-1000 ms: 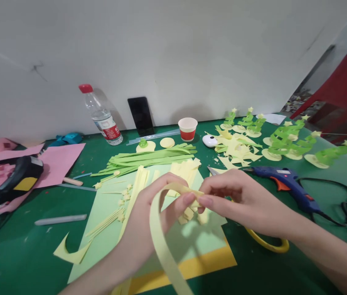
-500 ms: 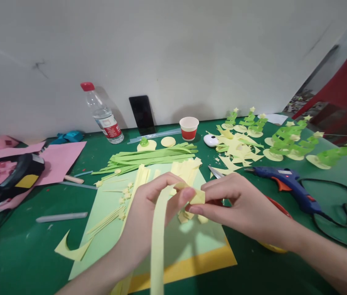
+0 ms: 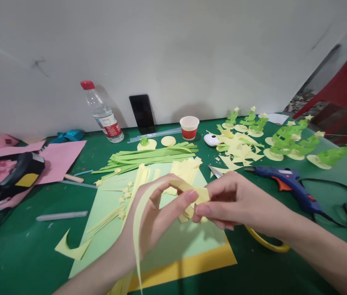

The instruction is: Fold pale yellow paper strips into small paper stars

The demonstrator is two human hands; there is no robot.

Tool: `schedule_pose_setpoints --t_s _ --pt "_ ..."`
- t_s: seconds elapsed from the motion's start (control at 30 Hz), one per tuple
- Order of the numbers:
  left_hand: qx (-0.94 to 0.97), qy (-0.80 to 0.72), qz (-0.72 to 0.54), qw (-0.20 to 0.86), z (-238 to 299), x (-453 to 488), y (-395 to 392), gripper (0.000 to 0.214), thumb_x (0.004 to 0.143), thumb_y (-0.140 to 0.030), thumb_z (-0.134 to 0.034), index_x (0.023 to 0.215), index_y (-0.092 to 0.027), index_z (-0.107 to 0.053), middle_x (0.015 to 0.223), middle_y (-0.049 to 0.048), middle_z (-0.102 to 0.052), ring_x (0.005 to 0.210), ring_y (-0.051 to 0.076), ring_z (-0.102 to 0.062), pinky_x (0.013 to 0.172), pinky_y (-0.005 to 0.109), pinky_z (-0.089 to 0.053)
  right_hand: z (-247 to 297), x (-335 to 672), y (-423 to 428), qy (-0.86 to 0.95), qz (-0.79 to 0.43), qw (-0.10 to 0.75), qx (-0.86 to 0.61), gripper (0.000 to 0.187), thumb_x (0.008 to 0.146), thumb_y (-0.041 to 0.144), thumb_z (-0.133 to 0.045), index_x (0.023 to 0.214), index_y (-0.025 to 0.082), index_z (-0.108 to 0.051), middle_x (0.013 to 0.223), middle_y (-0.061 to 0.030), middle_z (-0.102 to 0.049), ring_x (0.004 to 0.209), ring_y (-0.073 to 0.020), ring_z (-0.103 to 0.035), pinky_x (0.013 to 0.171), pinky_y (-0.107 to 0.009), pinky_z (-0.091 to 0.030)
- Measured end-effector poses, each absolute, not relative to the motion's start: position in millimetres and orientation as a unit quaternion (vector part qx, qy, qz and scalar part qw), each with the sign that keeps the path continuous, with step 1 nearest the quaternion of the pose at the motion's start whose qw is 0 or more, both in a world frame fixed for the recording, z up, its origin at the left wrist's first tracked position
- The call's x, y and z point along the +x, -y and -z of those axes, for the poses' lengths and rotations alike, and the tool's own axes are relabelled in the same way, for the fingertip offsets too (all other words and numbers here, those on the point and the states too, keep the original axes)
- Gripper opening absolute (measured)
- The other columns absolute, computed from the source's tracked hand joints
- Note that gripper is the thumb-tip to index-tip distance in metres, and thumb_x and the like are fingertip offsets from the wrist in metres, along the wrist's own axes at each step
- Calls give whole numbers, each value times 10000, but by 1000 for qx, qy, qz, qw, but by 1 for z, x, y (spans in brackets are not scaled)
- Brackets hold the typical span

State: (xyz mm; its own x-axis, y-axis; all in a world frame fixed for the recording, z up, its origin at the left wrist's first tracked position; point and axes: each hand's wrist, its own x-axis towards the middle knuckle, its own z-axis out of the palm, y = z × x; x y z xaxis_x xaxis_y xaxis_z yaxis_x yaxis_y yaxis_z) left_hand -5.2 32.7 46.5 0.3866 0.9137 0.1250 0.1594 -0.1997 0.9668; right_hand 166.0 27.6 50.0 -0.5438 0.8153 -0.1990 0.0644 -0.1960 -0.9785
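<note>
Both of my hands meet over a light green sheet (image 3: 173, 241) on the green table. My left hand (image 3: 155, 217) pinches one end of a long pale yellow paper strip (image 3: 138, 229), which arcs over the fingers and hangs down toward me. My right hand (image 3: 231, 200) pinches the folded end of the same strip (image 3: 202, 194) between thumb and fingers. Small yellow folded pieces (image 3: 188, 213) lie on the sheet just under my hands.
Green strips (image 3: 148, 157) and yellow strips (image 3: 188, 168) lie behind the sheet. A blue glue gun (image 3: 286, 182) with cable is at right, scissors (image 3: 265, 241) under my right wrist, paper trees (image 3: 286, 139) behind. A bottle (image 3: 101, 114), phone (image 3: 142, 114), cup (image 3: 188, 128) stand by the wall; pink paper (image 3: 56, 159) at left.
The strip's loop has swung from hanging straight down to arcing wide over my left fingers. My right hand shifted its pinch on the folded end slightly upward.
</note>
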Motion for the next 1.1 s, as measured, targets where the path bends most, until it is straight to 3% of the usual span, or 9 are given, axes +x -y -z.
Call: schedule_pose_setpoints --t_s 0.17,0.3,0.43,0.6,0.7,0.83,0.93,1.1 --pt "645 -442 -386 489 -47 -3 -34 207 780 -257 -620 579 -213 -595 591 -44 -612 543 112 -526 524 205 -435 -52 167 -29 584 -652 258 -410 122 688 241 -674 735 130 -694 484 59 -462 422 -47 -362 389 -175 -252" --pt "678 -420 -385 465 -47 -3 -33 226 807 -261 -613 586 -214 -612 599 -46 -620 580 114 -554 569 209 -446 -54 168 -26 616 -607 267 -426 307 766 330 -631 535 130 -598 439 41 -456 403 -48 -352 395 -188 -264" --pt "703 -386 -402 441 -44 -4 -32 166 816 -216 -622 650 -221 -616 614 -51 -623 587 114 -570 579 218 -459 -56 168 -25 622 -593 292 -419 334 767 380 -665 553 125 -627 412 56 -414 378 -37 -309 370 -189 -215" --pt "773 -308 -478 282 -40 -11 -33 124 793 -145 -657 714 -237 -632 675 -41 -651 610 131 -564 807 328 -451 -55 174 -32 609 -660 253 -360 268 689 383 -749 702 127 -673 498 61 -478 440 -34 -372 407 -167 -270" --pt "821 -251 -485 165 -40 -20 -36 169 790 -97 -638 814 -265 -649 735 -30 -661 655 148 -583 927 396 -397 -55 178 -35 555 -740 243 -293 371 709 486 -711 759 121 -668 518 59 -497 414 -24 -362 385 -162 -264" --pt "863 -201 -454 90 -45 -25 -41 211 812 -71 -587 807 -271 -653 722 -37 -672 657 134 -582 951 362 -392 -58 177 -33 509 -759 226 -337 311 733 418 -716 692 123 -627 501 54 -506 365 -13 -349 332 -143 -218" --pt "850 -215 -456 151 -45 -22 -42 189 816 -93 -606 855 -270 -660 777 -32 -680 714 130 -607 958 330 -404 -60 174 -28 494 -744 237 -382 242 659 291 -777 627 137 -593 462 70 -478 359 -15 -346 332 -136 -224" --pt "728 -332 -427 421 -44 -12 -38 168 853 -154 -573 838 -274 -689 860 -31 -712 828 139 -644 735 219 -508 -60 169 -20 518 -652 361 -420 205 665 191 -726 531 144 -578 442 68 -415 396 -31 -327 363 -164 -220"
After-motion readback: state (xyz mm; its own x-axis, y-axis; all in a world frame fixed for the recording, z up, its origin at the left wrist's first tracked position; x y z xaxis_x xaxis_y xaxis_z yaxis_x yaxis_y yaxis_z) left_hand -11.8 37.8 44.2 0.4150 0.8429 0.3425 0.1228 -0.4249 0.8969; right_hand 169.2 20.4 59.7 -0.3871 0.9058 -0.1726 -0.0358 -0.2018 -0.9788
